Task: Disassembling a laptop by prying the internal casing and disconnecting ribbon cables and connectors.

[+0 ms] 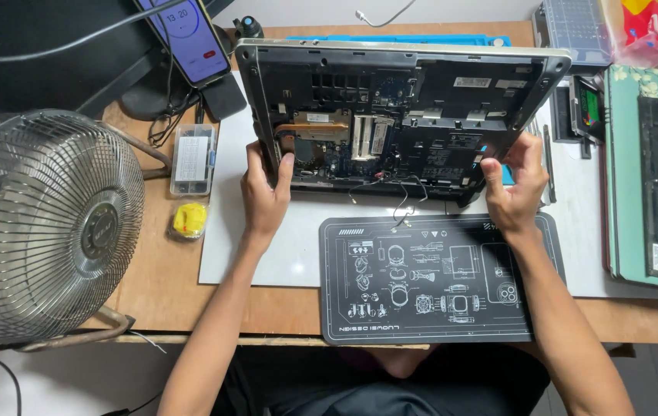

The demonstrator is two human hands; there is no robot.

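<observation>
Both hands pinch the opened laptop chassis (402, 115) tilted up above the black mat (429, 281), left hand (266, 192) and right hand (515, 189) gripping its side edges; loose dangling wires (398, 196) could snag if it slips

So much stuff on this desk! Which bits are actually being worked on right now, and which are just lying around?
In use:
opened laptop base, gripped at both sides
left hand
right hand
black work mat beneath

Lying about:
metal fan
phone on a stand
small clear parts box
yellow object
green-edged board, far right
</observation>
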